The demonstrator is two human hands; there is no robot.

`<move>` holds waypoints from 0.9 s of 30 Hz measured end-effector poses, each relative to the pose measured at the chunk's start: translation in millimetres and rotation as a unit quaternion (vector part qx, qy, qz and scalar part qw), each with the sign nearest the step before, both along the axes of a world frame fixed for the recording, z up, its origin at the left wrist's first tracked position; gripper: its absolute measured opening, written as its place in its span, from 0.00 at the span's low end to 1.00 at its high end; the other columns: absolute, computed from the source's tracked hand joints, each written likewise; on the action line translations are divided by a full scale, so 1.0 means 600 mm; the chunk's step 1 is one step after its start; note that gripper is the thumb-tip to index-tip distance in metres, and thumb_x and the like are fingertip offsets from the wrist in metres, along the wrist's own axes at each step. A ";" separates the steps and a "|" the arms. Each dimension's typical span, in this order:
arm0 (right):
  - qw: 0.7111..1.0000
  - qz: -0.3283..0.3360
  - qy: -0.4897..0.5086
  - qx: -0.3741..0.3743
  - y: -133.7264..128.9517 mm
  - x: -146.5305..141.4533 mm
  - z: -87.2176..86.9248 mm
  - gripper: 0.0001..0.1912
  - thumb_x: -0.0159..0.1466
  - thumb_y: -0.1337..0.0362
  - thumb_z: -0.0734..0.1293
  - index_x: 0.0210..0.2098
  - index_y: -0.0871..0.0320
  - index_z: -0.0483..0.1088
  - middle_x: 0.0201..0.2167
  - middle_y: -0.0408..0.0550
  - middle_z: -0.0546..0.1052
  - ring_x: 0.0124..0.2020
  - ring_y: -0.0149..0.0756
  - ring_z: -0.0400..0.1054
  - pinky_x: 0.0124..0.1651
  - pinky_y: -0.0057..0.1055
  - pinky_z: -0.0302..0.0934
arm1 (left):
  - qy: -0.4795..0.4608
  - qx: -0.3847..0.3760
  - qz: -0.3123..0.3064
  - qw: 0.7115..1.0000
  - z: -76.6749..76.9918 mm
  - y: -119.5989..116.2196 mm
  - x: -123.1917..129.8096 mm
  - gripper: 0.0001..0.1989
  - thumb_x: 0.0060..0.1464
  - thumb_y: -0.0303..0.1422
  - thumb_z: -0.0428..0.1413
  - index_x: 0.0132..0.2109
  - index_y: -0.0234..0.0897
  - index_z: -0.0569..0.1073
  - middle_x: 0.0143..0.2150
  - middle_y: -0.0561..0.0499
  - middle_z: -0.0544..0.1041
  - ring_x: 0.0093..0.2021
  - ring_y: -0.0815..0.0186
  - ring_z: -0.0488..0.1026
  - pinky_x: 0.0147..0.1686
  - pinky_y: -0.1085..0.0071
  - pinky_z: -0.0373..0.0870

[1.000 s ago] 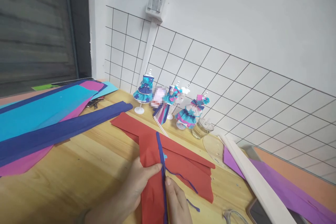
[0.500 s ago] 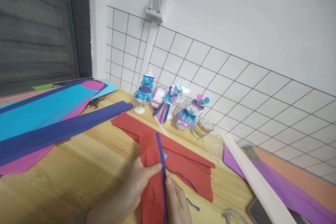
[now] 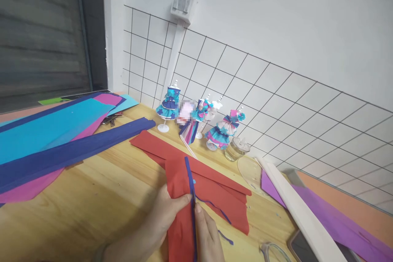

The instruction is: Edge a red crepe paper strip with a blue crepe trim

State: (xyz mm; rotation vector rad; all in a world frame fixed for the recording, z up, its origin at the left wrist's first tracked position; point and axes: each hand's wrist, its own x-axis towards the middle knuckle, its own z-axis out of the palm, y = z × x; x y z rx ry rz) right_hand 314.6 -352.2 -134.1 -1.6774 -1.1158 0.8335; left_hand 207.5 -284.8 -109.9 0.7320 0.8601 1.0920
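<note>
My left hand [image 3: 164, 213] pinches the edge of an upright strip of red paper [image 3: 178, 184], its thumb on a narrow dark blue strip [image 3: 188, 174] along the paper's right edge. Close on the right, my right hand [image 3: 208, 229] is closed round a thin dark pointed tool [image 3: 193, 197], whose tip meets the blue strip by my left thumb; the rest of it is hidden. Behind both hands lies a larger folded red sheet [image 3: 227, 202], with a thin curled blue strip [image 3: 216, 208] across it and a small light blue piece near its left part.
Small dress forms in paper dresses [image 3: 168, 104] and a glass of liquid [image 3: 236, 149] stand at the back. Blue and pink sheets [image 3: 55, 131] lie left. At the right are a white roll [image 3: 301, 208], purple paper [image 3: 331, 217], a phone [image 3: 307, 249] and a tape roll [image 3: 273, 251].
The red strip, its blue edging and my left hand have shifted slightly to the right. The dark tool's tip shows more clearly between my hands.
</note>
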 end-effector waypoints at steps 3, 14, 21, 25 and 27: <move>1.000 -0.012 0.004 -0.003 0.001 -0.001 -0.005 0.27 0.62 0.45 0.56 0.47 0.57 0.72 0.49 0.49 0.73 0.55 0.48 0.61 0.56 0.40 0.57 | -0.012 -0.013 0.000 1.000 0.001 0.000 0.000 0.20 0.34 0.32 0.64 0.40 0.34 0.76 0.38 0.44 0.79 0.41 0.53 0.75 0.41 0.63 0.70; 0.999 -0.045 0.015 -0.019 0.000 -0.007 -0.007 0.25 0.62 0.47 0.58 0.46 0.59 0.72 0.47 0.48 0.74 0.53 0.40 0.64 0.54 0.33 0.59 | -0.049 -0.050 -0.040 0.997 0.003 -0.002 -0.009 0.18 0.34 0.32 0.65 0.38 0.35 0.76 0.35 0.46 0.80 0.38 0.54 0.76 0.38 0.63 0.72; 0.997 -0.065 0.026 -0.035 0.001 -0.012 0.005 0.26 0.60 0.47 0.59 0.46 0.61 0.72 0.47 0.49 0.74 0.53 0.39 0.64 0.54 0.31 0.58 | -0.034 -0.039 -0.044 0.998 0.002 0.001 -0.009 0.18 0.37 0.32 0.64 0.40 0.34 0.75 0.36 0.45 0.80 0.38 0.55 0.76 0.39 0.63 0.72; 0.998 -0.048 0.024 -0.021 0.000 -0.006 -0.005 0.26 0.61 0.47 0.58 0.47 0.60 0.71 0.48 0.48 0.74 0.53 0.39 0.64 0.54 0.32 0.58 | -0.017 -0.038 -0.016 0.999 0.003 0.001 -0.007 0.21 0.33 0.34 0.66 0.39 0.34 0.76 0.36 0.45 0.80 0.40 0.53 0.75 0.40 0.63 0.72; 0.999 -0.030 0.017 -0.019 -0.001 -0.002 -0.012 0.26 0.62 0.47 0.57 0.48 0.59 0.70 0.49 0.48 0.73 0.54 0.40 0.63 0.54 0.32 0.58 | -0.022 -0.039 -0.017 0.999 0.002 0.001 -0.006 0.21 0.32 0.34 0.66 0.39 0.34 0.76 0.36 0.44 0.80 0.39 0.53 0.76 0.39 0.63 0.72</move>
